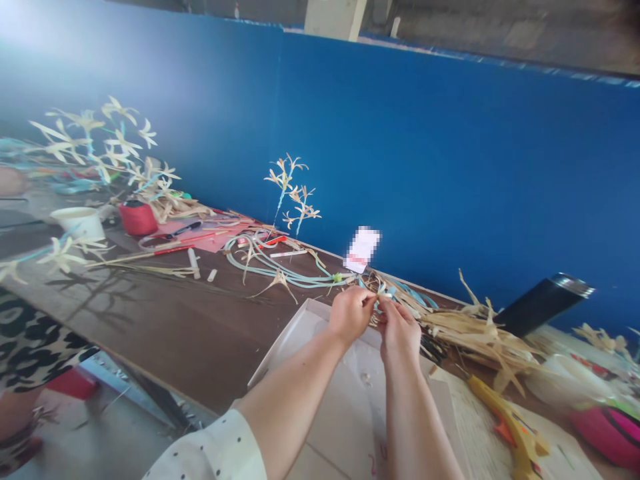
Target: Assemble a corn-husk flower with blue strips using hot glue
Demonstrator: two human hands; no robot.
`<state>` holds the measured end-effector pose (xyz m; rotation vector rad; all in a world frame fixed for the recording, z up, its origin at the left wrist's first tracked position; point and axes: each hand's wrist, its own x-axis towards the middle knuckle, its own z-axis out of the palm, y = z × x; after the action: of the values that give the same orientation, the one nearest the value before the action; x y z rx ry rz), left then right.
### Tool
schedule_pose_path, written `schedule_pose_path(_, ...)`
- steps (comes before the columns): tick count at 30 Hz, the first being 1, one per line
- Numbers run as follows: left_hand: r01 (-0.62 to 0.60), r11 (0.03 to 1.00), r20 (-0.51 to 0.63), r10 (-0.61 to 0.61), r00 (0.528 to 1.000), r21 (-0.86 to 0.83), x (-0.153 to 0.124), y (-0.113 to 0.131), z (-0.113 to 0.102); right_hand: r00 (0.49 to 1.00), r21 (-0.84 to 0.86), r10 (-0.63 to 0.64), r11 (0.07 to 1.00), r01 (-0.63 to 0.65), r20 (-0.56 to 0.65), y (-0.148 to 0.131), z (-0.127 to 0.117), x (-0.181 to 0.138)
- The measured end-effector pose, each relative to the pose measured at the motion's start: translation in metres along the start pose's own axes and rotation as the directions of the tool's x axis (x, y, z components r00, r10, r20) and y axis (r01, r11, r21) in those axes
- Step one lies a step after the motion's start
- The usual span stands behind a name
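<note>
My left hand (354,312) and my right hand (401,330) meet over the far edge of a shallow white box (279,343). Both are closed, with thumbs and fingertips pinched around a small pale piece (383,293). The fingers hide most of it, so its kind is unclear. Just beyond the hands lie coils of pale blue cord (300,279) and a heap of dried husk strips (465,327). Two stems of pale husk flowers (286,175) stand upright by the blue partition.
A yellow glue gun (515,427) lies at the right on a board, near a black flask (545,303). More husk flowers (117,140), a white cup (80,223) and a red spool (137,217) are at the left. A person in patterned clothing (35,340) sits at the left edge.
</note>
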<state>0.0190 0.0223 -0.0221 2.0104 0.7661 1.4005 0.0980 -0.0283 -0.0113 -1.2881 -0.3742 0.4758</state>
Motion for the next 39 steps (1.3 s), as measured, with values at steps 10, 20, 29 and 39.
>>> schedule_pose_path(10,-0.056,0.992,0.017,0.054,0.998,0.114,-0.003,-0.002,0.001,1.000,0.008,0.013,1.000,-0.013,0.001,0.002,0.001,-0.001)
schedule_pose_path(20,0.136,0.990,-0.002,-0.136,0.991,0.038,-0.001,0.002,0.000,0.994,-0.166,-0.094,0.981,0.101,0.046,0.003,-0.001,0.000)
schedule_pose_path(29,0.318,0.942,0.009,-0.319,0.948,-0.109,0.004,0.006,-0.005,0.992,-0.136,-0.124,0.983,0.126,0.024,0.002,-0.002,-0.001)
schedule_pose_path(39,0.250,0.966,0.034,-0.248,0.968,-0.073,0.002,0.011,-0.007,0.993,-0.016,-0.086,0.996,0.087,0.079,-0.001,0.003,-0.004)
